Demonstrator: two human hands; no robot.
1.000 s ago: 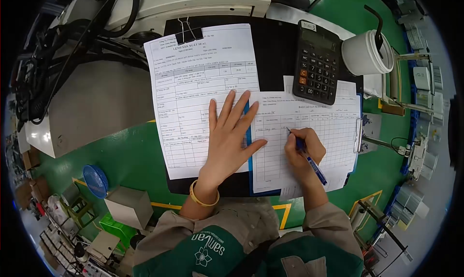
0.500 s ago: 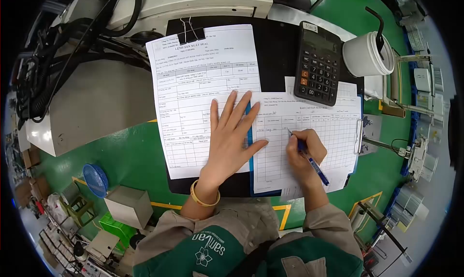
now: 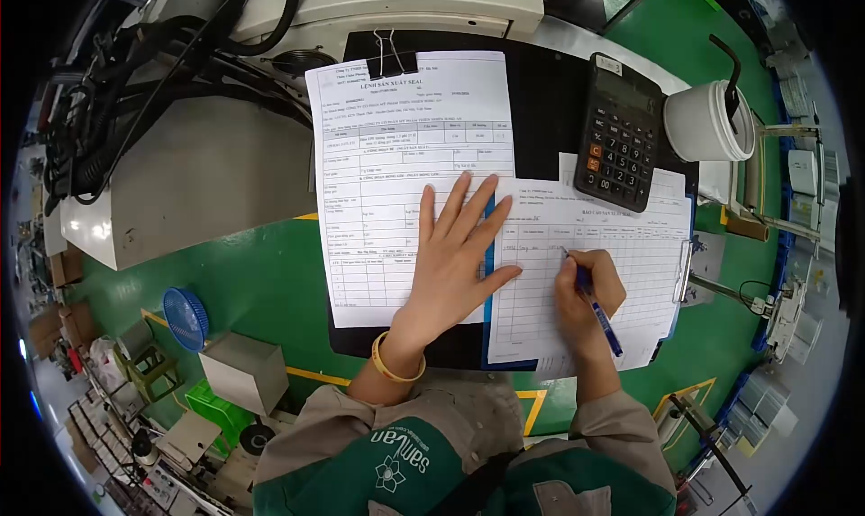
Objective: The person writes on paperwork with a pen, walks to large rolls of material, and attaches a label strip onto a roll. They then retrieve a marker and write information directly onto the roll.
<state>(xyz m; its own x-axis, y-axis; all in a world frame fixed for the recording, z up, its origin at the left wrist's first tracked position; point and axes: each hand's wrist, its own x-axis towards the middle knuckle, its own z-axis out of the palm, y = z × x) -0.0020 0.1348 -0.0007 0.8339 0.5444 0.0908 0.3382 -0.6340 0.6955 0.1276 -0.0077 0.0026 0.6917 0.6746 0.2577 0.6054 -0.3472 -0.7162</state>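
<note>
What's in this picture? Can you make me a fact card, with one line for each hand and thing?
Left hand: flat, fingers spread, across the production order sheet and the edge of the production report form
Left wrist: yellow bracelet
Right hand: gripping a blue ballpoint pen, tip at the report form
Under the report form: blue clipboard
Top of the order sheet: black binder clip
Calculator: black, partly on the papers
Beside the calculator: white tub, black bent rod sticking up
Handwriting: too small to read surely
</note>
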